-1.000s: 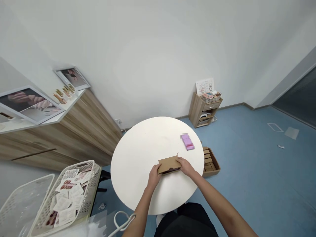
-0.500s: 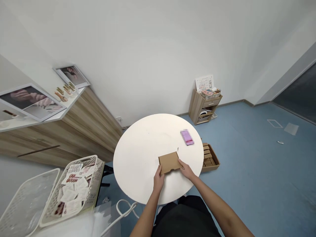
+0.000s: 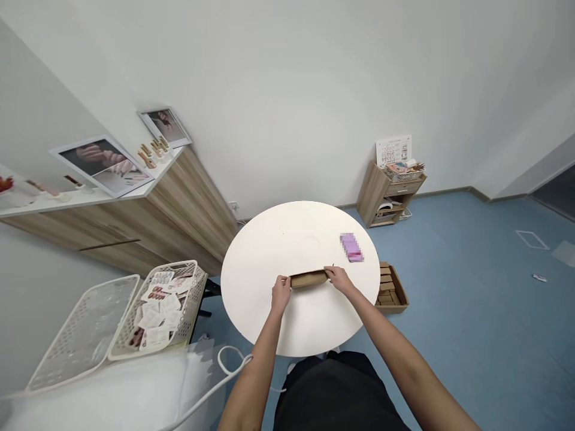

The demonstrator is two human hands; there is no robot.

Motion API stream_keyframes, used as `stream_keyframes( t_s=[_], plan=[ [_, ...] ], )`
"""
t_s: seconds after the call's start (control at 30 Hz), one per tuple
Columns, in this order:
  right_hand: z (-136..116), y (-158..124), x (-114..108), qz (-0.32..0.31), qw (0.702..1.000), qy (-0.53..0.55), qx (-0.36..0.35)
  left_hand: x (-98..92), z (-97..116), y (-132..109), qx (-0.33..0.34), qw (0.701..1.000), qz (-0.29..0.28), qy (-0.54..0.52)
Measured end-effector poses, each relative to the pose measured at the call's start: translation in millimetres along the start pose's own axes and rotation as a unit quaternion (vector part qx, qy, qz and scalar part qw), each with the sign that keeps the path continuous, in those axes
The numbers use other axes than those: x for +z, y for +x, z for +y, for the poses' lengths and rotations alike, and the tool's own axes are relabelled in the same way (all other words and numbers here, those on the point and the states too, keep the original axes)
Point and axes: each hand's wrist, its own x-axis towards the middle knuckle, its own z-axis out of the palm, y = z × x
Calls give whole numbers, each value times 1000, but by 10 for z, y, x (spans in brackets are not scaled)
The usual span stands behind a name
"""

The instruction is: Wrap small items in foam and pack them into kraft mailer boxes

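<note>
A brown cardboard box [image 3: 309, 279] is tilted on edge over the round white table [image 3: 265, 251], one narrow side facing me. The fingers of my left hand [image 3: 281, 292] are closed on its left end. My right hand [image 3: 338, 278] grips the right end, near the upper corner. Whether the box touches the table I cannot tell. Beyond my right hand, a purple packet [image 3: 351, 247], blurred into blocks, lies on the table.
An open carton [image 3: 392, 293] of small brown boxes sits on the floor right of the table. White plastic baskets [image 3: 191, 299], one full of cards and packets, stand at left. A wooden cabinet [image 3: 202, 209] and a small shelf unit [image 3: 375, 194] line the walls.
The box has gone from lying nearly flat, broad face up, to tilted on edge. Both hands have turned with it and hold its ends. My view has shifted left.
</note>
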Motion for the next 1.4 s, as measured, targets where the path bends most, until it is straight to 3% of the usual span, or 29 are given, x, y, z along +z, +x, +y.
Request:
stream_keyframes(
  t_s=[0.2,0.7,0.93,1.07,1.2,1.3,1.4],
  plan=[
    [-157,224,-105,-54,993,74,79,-41,57,206,-26,998,-31,-45],
    [-201,305,-193,-94,991,39,83,-234,154,275,-1,991,-127,-47],
    [-204,347,-213,-115,990,5,76,-256,127,307,9,990,-138,-34],
    [-219,326,-199,-111,992,-30,51,-259,106,289,22,991,-130,-20],
    [-118,179,-141,-70,987,-137,-43,-219,46,168,87,989,-96,73],
    [102,11,-55,-54,962,-225,-145,-112,-73,-4,182,953,-45,239],
    [329,-117,29,-47,928,-310,-199,30,-199,-162,255,901,5,351]
  ],
)
